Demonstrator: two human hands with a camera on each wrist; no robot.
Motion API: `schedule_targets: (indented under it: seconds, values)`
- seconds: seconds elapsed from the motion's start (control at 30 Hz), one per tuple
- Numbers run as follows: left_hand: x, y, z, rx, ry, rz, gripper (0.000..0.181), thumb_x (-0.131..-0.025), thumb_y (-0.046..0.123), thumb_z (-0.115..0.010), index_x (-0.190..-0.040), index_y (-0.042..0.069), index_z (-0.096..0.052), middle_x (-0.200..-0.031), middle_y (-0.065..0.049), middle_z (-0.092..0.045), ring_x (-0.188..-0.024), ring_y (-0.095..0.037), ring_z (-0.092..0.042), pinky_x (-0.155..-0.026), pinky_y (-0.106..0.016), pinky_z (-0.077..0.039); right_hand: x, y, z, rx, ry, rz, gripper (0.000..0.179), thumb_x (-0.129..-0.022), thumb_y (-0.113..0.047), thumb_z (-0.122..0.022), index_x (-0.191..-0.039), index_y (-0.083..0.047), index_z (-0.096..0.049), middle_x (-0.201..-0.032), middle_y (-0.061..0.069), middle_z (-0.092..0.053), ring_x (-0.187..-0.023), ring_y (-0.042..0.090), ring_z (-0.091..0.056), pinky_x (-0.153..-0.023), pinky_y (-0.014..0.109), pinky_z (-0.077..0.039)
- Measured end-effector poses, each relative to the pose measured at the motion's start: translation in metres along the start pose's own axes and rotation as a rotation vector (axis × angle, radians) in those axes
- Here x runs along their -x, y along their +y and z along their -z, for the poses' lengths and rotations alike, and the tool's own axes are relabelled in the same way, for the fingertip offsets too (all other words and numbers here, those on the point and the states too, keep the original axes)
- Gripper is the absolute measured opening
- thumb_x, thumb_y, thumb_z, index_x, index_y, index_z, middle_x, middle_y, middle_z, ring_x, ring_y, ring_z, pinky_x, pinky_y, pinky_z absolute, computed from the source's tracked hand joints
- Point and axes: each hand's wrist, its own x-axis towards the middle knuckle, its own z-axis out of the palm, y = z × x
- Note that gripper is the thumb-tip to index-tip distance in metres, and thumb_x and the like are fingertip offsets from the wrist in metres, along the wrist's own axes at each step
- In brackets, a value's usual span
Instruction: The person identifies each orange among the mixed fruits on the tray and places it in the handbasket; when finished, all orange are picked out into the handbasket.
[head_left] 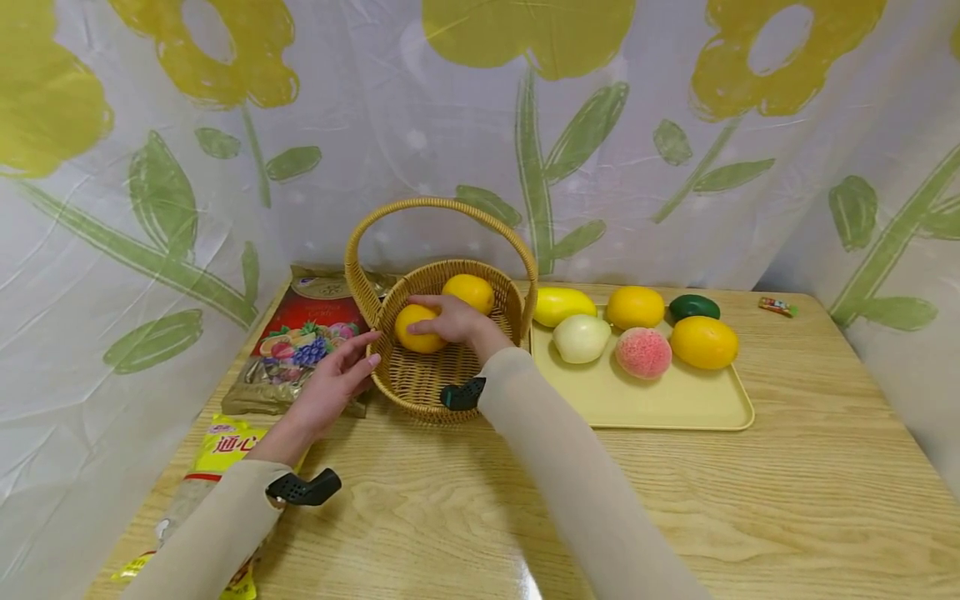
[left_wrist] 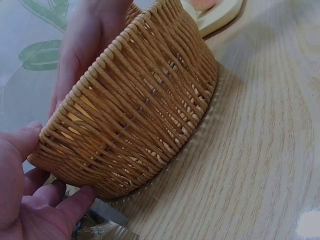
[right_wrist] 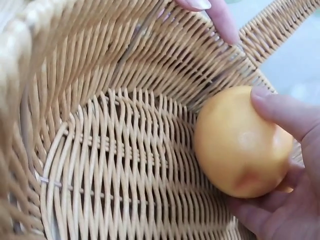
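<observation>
A round wicker basket (head_left: 405, 379) with a tall arched handle stands on the table. Inside it, my right hand (head_left: 461, 321) holds a yellow-orange orange (head_left: 415, 340) against the basket's left wall; the right wrist view shows the thumb over the orange (right_wrist: 240, 145) and fingers below it. Farther back in the basket lies a second orange (head_left: 471, 292). On the basket's left side my left hand (head_left: 330, 387) grips the rim. In the left wrist view the left thumb touches the rim, with fingers bent against the outer wall of the basket (left_wrist: 135, 110).
Right of the basket, a pale yellow tray (head_left: 637, 408) carries several fruits, including a pink peach (head_left: 643, 353) and a whitish fruit (head_left: 582, 338). At left lie a red-gold bag (head_left: 288, 333) and a yellow-clear bag (head_left: 225, 446). A small wrapped item (head_left: 777, 307) sits far right.
</observation>
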Motion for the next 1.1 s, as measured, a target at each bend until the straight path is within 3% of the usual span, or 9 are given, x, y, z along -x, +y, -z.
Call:
schedule_targets:
  seconds: [0.13,0.2,0.3,0.4,0.47,0.5,0.63,0.83,1.1]
  values:
    - [0.000,0.000,0.001,0.000,0.002,0.007,0.060,-0.103,0.034,-0.050,-0.155,0.012,-0.029,-0.160,-0.012,-0.022,-0.144,-0.031,-0.027,-0.110,-0.053,-0.032,0.002,-0.004,0.004,0.031,-0.030,-0.003,0.061,-0.094,-0.026,-0.067,-0.150,-0.022,-0.042,-0.152,0.006,-0.040,-0.141,0.023,-0.034,-0.114,0.039,-0.030]
    - [0.000,0.000,0.000,-0.003,0.003,0.011,0.059,-0.103,0.034,-0.050,-0.154,0.013,-0.029,-0.160,-0.011,-0.022,-0.144,-0.030,-0.027,-0.110,-0.052,-0.032,0.005,-0.007,0.007,0.087,-0.050,0.010,0.059,-0.095,-0.022,-0.065,-0.150,-0.022,-0.043,-0.153,0.005,-0.040,-0.136,0.022,-0.039,-0.109,0.035,-0.035]
    - [-0.001,-0.001,0.000,-0.009,-0.002,0.011,0.060,-0.103,0.034,-0.050,-0.155,0.012,-0.029,-0.160,-0.011,-0.021,-0.144,-0.030,-0.026,-0.110,-0.052,-0.032,0.012,-0.014,0.012,0.193,-0.071,0.049,0.056,-0.097,-0.016,-0.062,-0.149,-0.023,-0.043,-0.151,0.006,-0.042,-0.105,0.021,-0.053,-0.089,0.030,-0.044]
    - [-0.002,-0.002,-0.001,-0.008,0.001,0.007,0.059,-0.103,0.034,-0.050,-0.154,0.012,-0.030,-0.160,-0.011,-0.022,-0.144,-0.031,-0.026,-0.110,-0.052,-0.032,0.023,-0.020,0.017,0.268,-0.072,0.110,0.053,-0.098,-0.014,-0.059,-0.149,-0.023,-0.044,-0.150,0.005,-0.044,-0.085,0.019,-0.048,-0.076,0.029,-0.042]
    - [-0.002,-0.002,-0.002,-0.005,0.001,0.003,0.059,-0.103,0.034,-0.050,-0.154,0.012,-0.029,-0.160,-0.012,-0.021,-0.144,-0.031,-0.026,-0.110,-0.052,-0.032,0.034,-0.023,0.020,0.290,-0.069,0.164,0.052,-0.099,-0.014,-0.058,-0.149,-0.020,-0.044,-0.151,0.004,-0.043,-0.093,0.019,-0.053,-0.083,0.029,-0.044]
    - [-0.002,-0.003,-0.002,-0.005,0.003,0.006,0.059,-0.103,0.034,-0.050,-0.154,0.013,-0.030,-0.160,-0.011,-0.022,-0.144,-0.031,-0.027,-0.109,-0.051,-0.033,0.040,-0.023,0.021,0.313,-0.063,0.199,0.051,-0.099,-0.015,-0.058,-0.149,-0.019,-0.045,-0.151,0.004,-0.042,-0.105,0.018,-0.054,-0.091,0.030,-0.044]
    - [-0.002,-0.005,-0.004,-0.013,0.006,0.019,0.060,-0.102,0.035,-0.051,-0.154,0.013,-0.030,-0.160,-0.010,-0.024,-0.143,-0.029,-0.029,-0.108,-0.047,-0.036,0.073,-0.014,0.021,0.337,-0.033,0.322,0.049,-0.100,-0.018,-0.058,-0.148,-0.016,-0.046,-0.153,0.006,-0.039,-0.138,0.022,-0.039,-0.112,0.038,-0.034]
    - [-0.001,-0.005,-0.005,-0.019,0.003,0.010,0.060,-0.103,0.035,-0.050,-0.154,0.013,-0.029,-0.160,-0.010,-0.023,-0.143,-0.030,-0.029,-0.108,-0.048,-0.036,0.134,0.019,0.010,0.236,0.052,0.474,0.047,-0.099,-0.020,-0.060,-0.144,-0.011,-0.050,-0.149,0.011,-0.044,-0.137,0.026,-0.040,-0.112,0.044,-0.035]
    - [0.000,-0.001,0.000,-0.012,0.014,0.004,0.060,-0.103,0.034,-0.050,-0.155,0.012,-0.029,-0.160,-0.012,-0.021,-0.144,-0.031,-0.027,-0.110,-0.050,-0.033,0.211,0.063,0.016,-0.005,0.219,0.476,0.043,-0.098,-0.013,-0.061,-0.141,-0.010,-0.053,-0.148,0.002,-0.046,-0.137,0.020,-0.041,-0.110,0.041,-0.038]
